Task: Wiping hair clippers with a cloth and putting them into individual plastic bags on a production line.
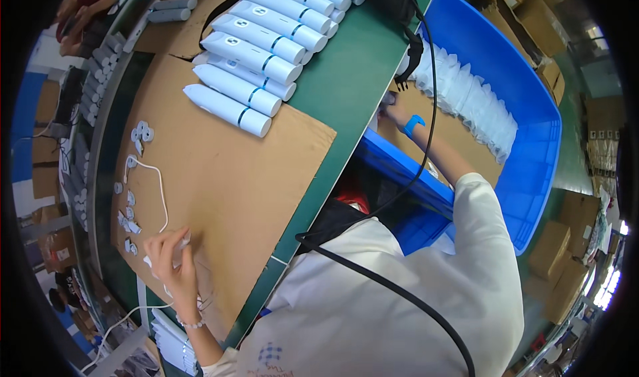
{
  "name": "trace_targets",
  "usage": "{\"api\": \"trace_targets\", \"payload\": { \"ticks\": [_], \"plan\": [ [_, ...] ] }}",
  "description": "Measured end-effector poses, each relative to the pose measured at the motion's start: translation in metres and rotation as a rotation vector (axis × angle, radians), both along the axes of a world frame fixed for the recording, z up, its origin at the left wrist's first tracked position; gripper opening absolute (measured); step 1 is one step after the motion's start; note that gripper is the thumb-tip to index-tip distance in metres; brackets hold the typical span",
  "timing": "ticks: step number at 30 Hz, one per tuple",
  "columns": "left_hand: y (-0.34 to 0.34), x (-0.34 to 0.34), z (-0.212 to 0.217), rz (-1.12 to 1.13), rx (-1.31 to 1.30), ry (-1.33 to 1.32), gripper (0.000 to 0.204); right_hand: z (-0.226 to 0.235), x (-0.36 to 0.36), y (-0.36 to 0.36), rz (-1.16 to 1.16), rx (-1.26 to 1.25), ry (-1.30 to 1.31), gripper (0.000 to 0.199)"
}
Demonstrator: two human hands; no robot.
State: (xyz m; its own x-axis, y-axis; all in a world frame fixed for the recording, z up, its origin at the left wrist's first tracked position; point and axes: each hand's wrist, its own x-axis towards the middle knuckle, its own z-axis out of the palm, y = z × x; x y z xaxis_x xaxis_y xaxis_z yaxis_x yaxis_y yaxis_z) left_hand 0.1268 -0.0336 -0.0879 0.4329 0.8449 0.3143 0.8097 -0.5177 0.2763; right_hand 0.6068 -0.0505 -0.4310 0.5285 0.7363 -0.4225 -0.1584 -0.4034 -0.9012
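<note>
My left hand (172, 260), a beaded bracelet at its wrist, is above the cardboard sheet (233, 197) on the green table. Its fingers are curled, and a small whitish piece (185, 241) shows between thumb and fingers; its kind is unclear. Beside that hand lie small white-and-grey pieces (130, 212) and a white cord (162, 190). My right hand (397, 113), wearing a blue wristband (414, 124), reaches into a blue bin (532, 184) at its table-side edge. Its fingertips are partly hidden near a greyish thing (389, 98), so their grip does not show.
White tubes with blue bands (229, 107) lie stacked at the table's far side. Wrapped white items (466, 97) stand in a row inside the bin. A black cable (393, 284) crosses before me. A person (90, 11) sits at far left. Cardboard boxes (576, 217) stand at right.
</note>
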Motion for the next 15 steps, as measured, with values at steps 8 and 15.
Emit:
{"api": "trace_targets", "payload": {
  "ticks": [8, 15],
  "plan": [
    [0.017, 0.010, 0.003, -0.008, -0.033, -0.230, 0.015, 0.042, -0.021, -0.045, 0.459, -0.210, 0.637, 0.040],
    [0.021, 0.004, -0.001, -0.215, -0.141, -0.412, 0.021, 0.109, 0.024, -0.009, 1.252, -0.536, -0.681, 0.038]
  ]
}}
